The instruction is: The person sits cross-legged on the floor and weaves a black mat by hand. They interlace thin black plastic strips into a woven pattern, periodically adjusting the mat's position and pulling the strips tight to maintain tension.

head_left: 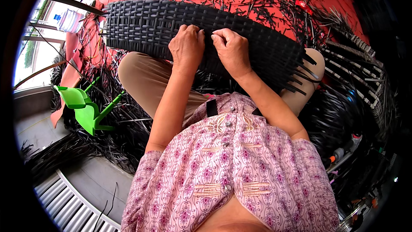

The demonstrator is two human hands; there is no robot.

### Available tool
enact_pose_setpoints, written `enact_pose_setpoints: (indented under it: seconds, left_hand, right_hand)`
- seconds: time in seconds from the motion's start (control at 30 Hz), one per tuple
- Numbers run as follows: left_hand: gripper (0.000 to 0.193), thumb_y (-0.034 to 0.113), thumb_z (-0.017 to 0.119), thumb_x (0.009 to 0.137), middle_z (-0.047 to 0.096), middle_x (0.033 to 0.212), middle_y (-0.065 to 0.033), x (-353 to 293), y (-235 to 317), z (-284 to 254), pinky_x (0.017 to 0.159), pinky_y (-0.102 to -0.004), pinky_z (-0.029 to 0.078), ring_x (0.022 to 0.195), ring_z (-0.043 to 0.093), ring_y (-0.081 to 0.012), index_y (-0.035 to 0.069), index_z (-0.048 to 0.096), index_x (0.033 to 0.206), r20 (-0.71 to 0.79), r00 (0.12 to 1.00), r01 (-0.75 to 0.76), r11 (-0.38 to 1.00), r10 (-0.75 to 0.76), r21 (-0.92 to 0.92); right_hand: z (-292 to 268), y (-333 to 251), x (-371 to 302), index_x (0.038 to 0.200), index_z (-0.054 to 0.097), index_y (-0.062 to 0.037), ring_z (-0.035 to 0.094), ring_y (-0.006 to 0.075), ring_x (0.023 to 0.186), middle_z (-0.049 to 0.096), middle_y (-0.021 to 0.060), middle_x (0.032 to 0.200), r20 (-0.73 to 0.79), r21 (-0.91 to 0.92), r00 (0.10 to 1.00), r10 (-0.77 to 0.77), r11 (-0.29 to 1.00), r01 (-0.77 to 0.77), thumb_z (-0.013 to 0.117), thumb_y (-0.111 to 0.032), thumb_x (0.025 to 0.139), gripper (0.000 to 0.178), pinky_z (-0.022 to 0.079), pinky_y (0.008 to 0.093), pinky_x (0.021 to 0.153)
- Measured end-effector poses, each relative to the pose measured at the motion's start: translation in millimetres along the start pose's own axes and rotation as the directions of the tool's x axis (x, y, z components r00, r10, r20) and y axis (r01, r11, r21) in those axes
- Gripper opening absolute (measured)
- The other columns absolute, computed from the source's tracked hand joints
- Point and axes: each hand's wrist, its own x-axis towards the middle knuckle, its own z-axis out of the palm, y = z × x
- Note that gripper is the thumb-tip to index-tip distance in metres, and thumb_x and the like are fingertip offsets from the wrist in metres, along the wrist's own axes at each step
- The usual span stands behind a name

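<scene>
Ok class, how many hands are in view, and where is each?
2: the left hand and the right hand, side by side over the middle of the black weave. No others show.

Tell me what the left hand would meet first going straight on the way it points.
The left hand would most likely meet the black woven panel directly: it appears to be right against the weave, though this one view leaves exact contact unclear.
</scene>
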Motion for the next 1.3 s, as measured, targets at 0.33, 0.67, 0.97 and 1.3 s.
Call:
enact_pose_setpoints:
  seconds: [0.33,0.67,0.97,1.3]
  left_hand:
    - [0.017,0.021,0.059,0.099,0.065,0.090,-0.0126,-7,-18,12,0.068,-0.0468,0.054,0.078,0.067,-0.0369,0.006,0.065,0.093,-0.072,0.991,-0.123,0.983,0.113,-0.138]
    - [0.017,0.021,0.062,0.097,0.066,0.089,-0.0131,-9,-19,14,0.074,-0.0462,0.054,0.082,0.067,-0.0360,0.005,0.068,0.092,-0.078,0.995,-0.073,0.975,0.058,-0.208]
    - [0.022,0.021,0.069,0.089,0.074,0.089,-0.0155,3,-30,-2,0.078,-0.0365,0.055,0.083,0.072,-0.0267,0.001,0.075,0.097,0.215,0.966,0.234,0.842,-0.144,-0.487]
    - [0.021,0.019,0.074,0.090,0.072,0.081,-0.0045,8,-36,-6,0.062,-0.0264,0.053,0.069,0.065,-0.0105,-0.002,0.073,0.096,0.322,0.933,0.343,0.677,-0.162,-0.651]
  right_hand:
    - [5,-11,4,0.085,0.064,-0.0043,0.070,0.0372,0.075,0.069,0.0156,0.085,0.152,-0.306,0.986,-0.064,0.946,0.109,0.068,-0.015,0.090,0.013,0.057,0.0476,0.068]
    - [10,-9,18,0.094,0.074,-0.0054,0.070,0.0375,0.084,0.073,0.0155,0.092,0.231,-0.309,0.973,-0.025,0.946,0.098,0.066,-0.013,0.089,0.011,0.057,0.0462,0.076]
    - [15,-11,27,0.090,0.075,-0.0049,0.072,0.0372,0.086,0.074,0.0174,0.090,0.270,-0.363,0.961,0.055,0.930,0.049,0.065,-0.013,0.088,0.012,0.057,0.0469,0.078]
    - [28,-18,15,0.089,0.065,-0.0023,0.073,0.0383,0.078,0.070,0.0178,0.089,0.262,-0.499,0.964,-0.037,0.850,0.168,0.061,-0.008,0.087,0.007,0.059,0.0458,0.071]
